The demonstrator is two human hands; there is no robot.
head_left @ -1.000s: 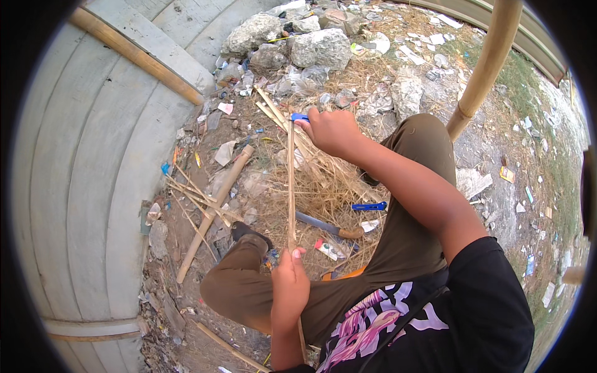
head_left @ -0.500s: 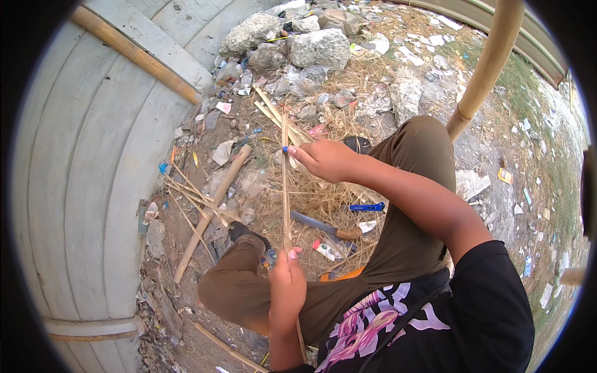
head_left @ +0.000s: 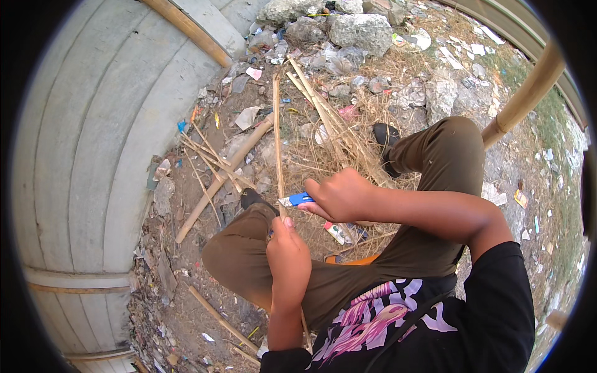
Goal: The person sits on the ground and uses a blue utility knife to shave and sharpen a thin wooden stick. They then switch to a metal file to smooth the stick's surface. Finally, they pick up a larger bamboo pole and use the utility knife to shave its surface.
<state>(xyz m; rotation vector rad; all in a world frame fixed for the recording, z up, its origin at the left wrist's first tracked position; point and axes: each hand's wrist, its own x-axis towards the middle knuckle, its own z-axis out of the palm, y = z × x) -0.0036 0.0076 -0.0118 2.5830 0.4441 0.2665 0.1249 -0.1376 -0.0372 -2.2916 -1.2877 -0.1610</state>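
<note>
My left hand (head_left: 289, 253) is closed around the lower part of a long, thin bamboo strip (head_left: 278, 140), which points away from me. In my right hand (head_left: 343, 195) is a blue utility knife (head_left: 301, 199). Its blade reaches left to the strip, just above my left thumb. Whether the edge bites into the strip or only rests on it, I cannot tell. Below my left hand, the strip's near end is mostly hidden by my forearm.
More split bamboo strips (head_left: 320, 109) lie on dry grass ahead. A thicker bamboo pole (head_left: 205, 207) and thin sticks lie left, near a grey plank wall (head_left: 93, 155). An upright bamboo post (head_left: 528, 93) stands at right. Large rocks (head_left: 360, 34) and litter lie at the back.
My right hand has drawn back along the strip from its far part to just above my left hand. The knife blade now shows. The view has shifted slightly.
</note>
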